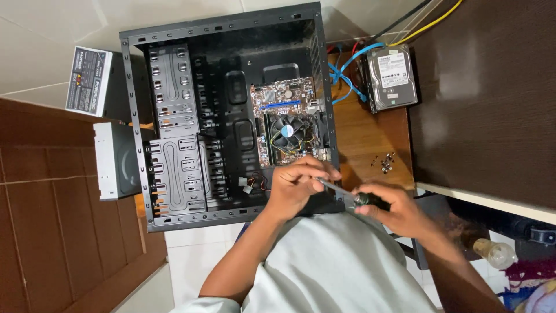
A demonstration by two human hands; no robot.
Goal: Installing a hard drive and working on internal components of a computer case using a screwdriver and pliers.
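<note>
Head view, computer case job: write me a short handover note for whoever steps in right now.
Left hand: at the case's near edge, fingers on the shaft of the screwdriver.
Right hand: closed on the screwdriver handle.
Black computer case: open, lying on its side; motherboard with fan sits inside.
Loose screws lie on the wooden table, right of the case.
Hard drive lies outside, with blue cables beside it.
Optical drive sticks out on the left.
Whether the board is screwed down cannot be told.

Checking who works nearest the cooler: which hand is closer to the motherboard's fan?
Left. The left hand sits just below the fan, over the case edge; the right hand is farther off, gripping the screwdriver handle.
</note>
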